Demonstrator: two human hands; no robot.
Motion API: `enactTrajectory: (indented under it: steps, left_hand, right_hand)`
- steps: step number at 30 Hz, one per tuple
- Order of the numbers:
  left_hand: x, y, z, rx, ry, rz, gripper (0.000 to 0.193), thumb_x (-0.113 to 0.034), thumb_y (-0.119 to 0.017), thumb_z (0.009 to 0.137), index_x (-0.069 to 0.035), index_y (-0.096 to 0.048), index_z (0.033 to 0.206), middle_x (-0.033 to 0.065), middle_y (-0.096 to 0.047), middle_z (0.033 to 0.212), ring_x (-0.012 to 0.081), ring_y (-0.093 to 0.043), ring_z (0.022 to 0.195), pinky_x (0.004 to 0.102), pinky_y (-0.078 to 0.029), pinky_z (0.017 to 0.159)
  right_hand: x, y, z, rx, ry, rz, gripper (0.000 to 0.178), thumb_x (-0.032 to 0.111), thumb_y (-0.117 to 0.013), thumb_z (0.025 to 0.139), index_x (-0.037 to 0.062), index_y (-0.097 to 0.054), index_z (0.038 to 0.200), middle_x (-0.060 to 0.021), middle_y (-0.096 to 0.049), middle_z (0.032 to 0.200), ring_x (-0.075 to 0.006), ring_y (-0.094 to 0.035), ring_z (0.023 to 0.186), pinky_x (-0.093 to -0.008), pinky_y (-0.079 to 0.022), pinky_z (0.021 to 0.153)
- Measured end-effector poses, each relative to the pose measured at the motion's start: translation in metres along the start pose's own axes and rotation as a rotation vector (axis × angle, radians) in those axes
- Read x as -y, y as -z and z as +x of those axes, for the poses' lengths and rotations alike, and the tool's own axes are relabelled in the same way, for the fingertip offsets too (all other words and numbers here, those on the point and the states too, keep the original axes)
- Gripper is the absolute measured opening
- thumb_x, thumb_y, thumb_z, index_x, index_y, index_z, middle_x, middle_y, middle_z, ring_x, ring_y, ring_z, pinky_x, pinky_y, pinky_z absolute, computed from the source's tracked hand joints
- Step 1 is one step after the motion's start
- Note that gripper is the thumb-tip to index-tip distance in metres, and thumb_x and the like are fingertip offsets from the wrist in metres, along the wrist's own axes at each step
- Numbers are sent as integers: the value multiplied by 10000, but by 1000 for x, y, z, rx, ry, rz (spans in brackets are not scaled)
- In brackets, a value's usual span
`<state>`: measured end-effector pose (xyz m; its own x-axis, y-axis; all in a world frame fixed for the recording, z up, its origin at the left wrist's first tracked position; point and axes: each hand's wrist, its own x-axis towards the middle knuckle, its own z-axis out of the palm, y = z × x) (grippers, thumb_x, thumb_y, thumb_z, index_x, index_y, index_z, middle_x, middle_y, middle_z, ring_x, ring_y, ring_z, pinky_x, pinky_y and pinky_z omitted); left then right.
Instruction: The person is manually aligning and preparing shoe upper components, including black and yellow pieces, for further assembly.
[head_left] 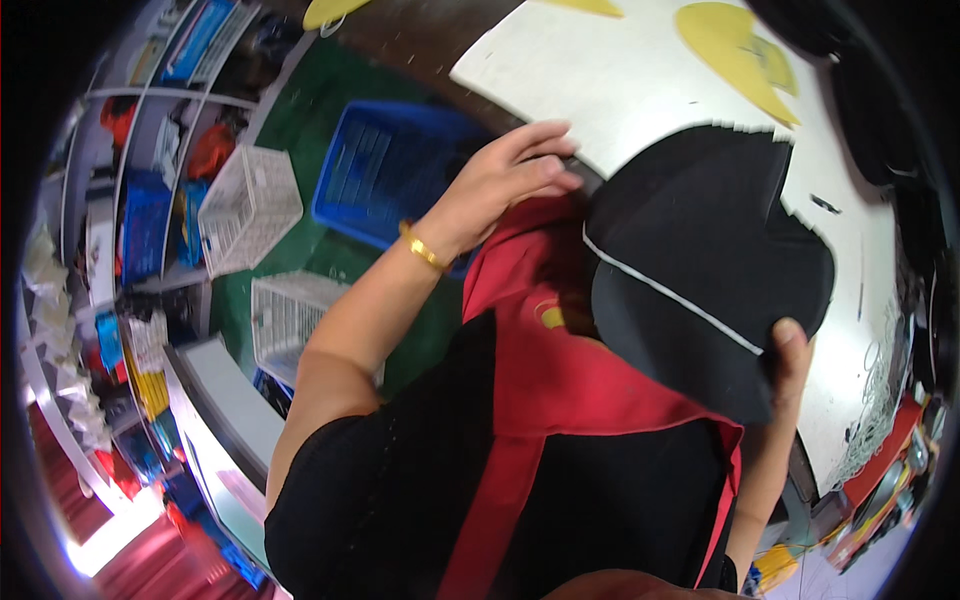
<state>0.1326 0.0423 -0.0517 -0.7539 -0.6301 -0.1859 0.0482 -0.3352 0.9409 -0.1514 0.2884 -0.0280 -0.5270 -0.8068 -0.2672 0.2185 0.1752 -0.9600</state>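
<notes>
A large flat black piece (pixel 700 220), rounded and notched at its upper right, is tilted over the white table. It looks like soft sheet material, with a thin white strip across it and a ragged top edge. My right hand (pixel 790 355) grips its lower right edge, thumb on top and the other fingers hidden beneath. To the left of the piece, my left hand (pixel 510 180) is raised near the table's edge, fingers stretched and a little apart, with nothing visible in them. A red apron (pixel 590 385) covers my front under the piece.
The white table (pixel 560 70) carries a yellow flat shape (pixel 725 45), a small dark object (pixel 825 204) and tangled pale strings (pixel 870 420). A blue basket (pixel 370 170) and white crates (pixel 255 210) stand on the green floor at left, beside loaded shelves (pixel 150 190).
</notes>
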Motion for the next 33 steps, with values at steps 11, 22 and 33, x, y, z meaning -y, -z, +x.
enactTrajectory:
  steps: [11, 22, 33]
  left_hand:
    - [22, 87, -89, -398, -134, -331, 817, -311, -764, 825, 8, -383, 1474, 194, -567, 1365, 317, -588, 1240, 429, -483, 1054]
    - [207, 229, -89, -1093, -254, -944, 669, -506, -629, 858, -96, -557, 1382, 147, -556, 1413, 381, -494, 1317, 594, -377, 1095]
    - [275, 303, -39, -1122, 301, -910, 1141, -779, -563, 831, -151, -12, 1607, 157, 3, 1677, 461, -90, 1516, 675, -185, 1162]
  right_hand:
    - [101, -270, 94, 757, 401, -933, 786, 339, -695, 892, -11, -354, 1508, -255, -433, 1495, -272, -612, 1207, -345, -460, 1045]
    - [29, -177, 157, 444, 92, -448, 379, 318, -646, 953, 49, -677, 1218, -68, -720, 997, -124, -679, 872, -251, -479, 787]
    - [32, -171, 145, 353, -31, -450, 320, 265, -572, 1011, 45, -656, 1227, -23, -709, 987, -73, -659, 821, -200, -436, 689]
